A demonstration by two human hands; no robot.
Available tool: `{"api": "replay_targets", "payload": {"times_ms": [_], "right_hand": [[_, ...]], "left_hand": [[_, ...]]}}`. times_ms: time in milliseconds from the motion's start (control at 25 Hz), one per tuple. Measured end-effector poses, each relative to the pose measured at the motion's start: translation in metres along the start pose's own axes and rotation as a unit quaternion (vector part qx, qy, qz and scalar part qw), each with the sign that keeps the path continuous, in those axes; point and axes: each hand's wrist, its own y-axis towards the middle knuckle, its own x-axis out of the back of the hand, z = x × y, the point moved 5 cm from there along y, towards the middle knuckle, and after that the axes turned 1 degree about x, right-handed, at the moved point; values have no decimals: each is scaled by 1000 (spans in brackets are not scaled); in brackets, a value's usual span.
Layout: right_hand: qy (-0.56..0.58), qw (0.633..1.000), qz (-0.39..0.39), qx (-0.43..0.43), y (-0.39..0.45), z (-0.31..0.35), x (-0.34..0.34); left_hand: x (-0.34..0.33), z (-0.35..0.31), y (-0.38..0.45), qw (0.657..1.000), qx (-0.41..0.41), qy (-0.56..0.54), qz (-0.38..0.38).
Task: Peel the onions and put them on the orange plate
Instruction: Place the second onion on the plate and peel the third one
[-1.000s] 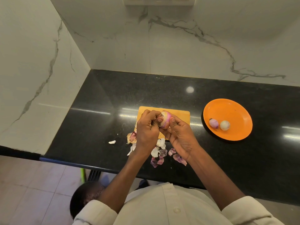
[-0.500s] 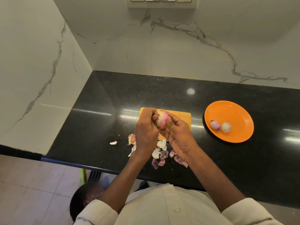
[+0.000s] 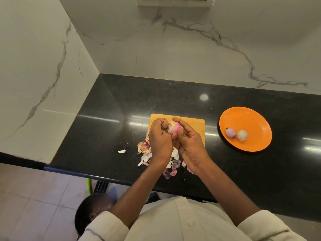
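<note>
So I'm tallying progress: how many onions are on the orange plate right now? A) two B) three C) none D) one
A: two onions, a purplish one and a paler one, lie side by side on the orange plate, while a third onion is in both hands over the cutting board.

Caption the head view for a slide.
Both hands, left and right, peel an onion over the board; two peeled onions sit on the plate.
</note>
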Motion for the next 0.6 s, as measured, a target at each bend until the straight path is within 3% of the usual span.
{"api": "replay_targets", "payload": {"times_ms": [160, 360, 520, 600], "right_hand": [[-19, 1000, 1, 2, -3, 6, -6], [-7, 999, -52, -5, -4, 4, -4], [61, 990, -110, -59, -6, 0, -5], [39, 992, -116, -40, -5, 0, -4]], "left_hand": [[5, -9, -2, 989, -106, 101, -10], [-1, -4, -2, 996, -58, 70, -12], [-1, -4, -9, 978, -149, 144, 6], [-2, -5, -4, 989, -105, 104, -7]]}}
